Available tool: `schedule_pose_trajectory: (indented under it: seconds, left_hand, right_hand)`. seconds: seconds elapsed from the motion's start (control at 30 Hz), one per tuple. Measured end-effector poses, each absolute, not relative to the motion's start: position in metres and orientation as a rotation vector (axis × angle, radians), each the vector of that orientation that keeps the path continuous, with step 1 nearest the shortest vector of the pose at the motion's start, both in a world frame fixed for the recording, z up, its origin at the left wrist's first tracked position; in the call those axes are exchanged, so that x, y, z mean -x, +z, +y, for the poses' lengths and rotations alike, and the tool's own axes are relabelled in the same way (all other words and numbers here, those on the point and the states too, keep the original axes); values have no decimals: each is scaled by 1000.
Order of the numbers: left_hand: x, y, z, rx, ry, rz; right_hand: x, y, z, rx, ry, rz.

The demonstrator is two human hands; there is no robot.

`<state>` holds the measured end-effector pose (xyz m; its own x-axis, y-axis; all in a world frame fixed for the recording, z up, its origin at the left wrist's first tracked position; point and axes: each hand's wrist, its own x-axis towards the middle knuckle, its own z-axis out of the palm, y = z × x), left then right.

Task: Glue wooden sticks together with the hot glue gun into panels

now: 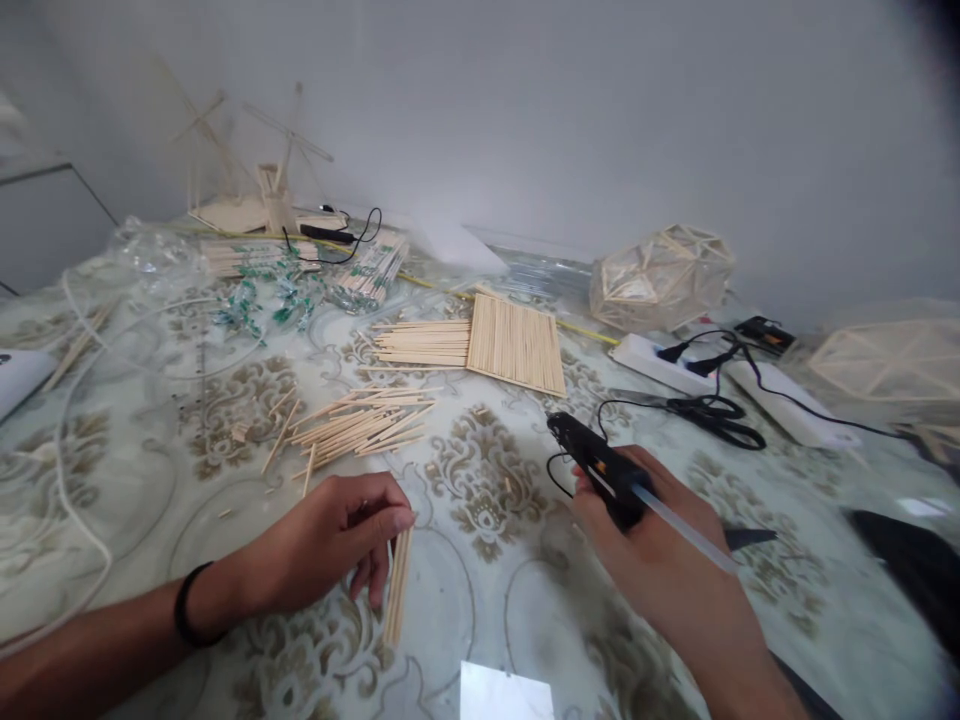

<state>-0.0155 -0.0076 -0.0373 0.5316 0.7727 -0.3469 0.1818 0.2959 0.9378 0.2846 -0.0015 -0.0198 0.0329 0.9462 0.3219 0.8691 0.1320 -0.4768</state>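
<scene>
My left hand [352,545] has its thumb and fingers closed on the top end of a small bundle of wooden sticks [398,590], which points toward me over the patterned table cover. In my right hand [667,540] is a black hot glue gun [600,465], its nozzle aimed away and to the left. A clear glue stick [686,528] juts from its back end. Beyond my left hand lies a loose pile of short wooden sticks [360,425]. Farther back, a square panel of sticks [516,342] rests over a row of longer sticks [424,343].
Power strips [664,362] with black cables [720,412] lie at right, near geometric stick frames [664,275]. Wrapped stick bundles [371,270], plastic scraps [240,305] and a windmill-like stick model [274,195] stand at back left. A white cable [67,470] runs along the left.
</scene>
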Motion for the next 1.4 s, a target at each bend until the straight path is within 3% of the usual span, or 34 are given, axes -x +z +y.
schedule_pose_trajectory:
  seconds: [0.17, 0.43, 0.7, 0.93, 1.4]
  left_hand:
    - [12, -37, -10, -1152, 566, 810]
    - [11, -42, -13, -1115, 690, 778]
    - [11, -37, -16, -1193, 688, 831]
    - [14, -40, -21, -1892, 662, 899]
    - [8, -40, -33, -2263, 493, 1081]
  right_hand:
    - [-243, -25, -27, 1490, 715, -1692]
    - [-211, -35, -52, 1309, 1243, -1742]
    - [-209, -37, -52, 1286, 1372, -1676]
    - [-207, -39, -53, 1437, 1289, -1547]
    - [-192, -29, -57, 1496, 1235, -1365]
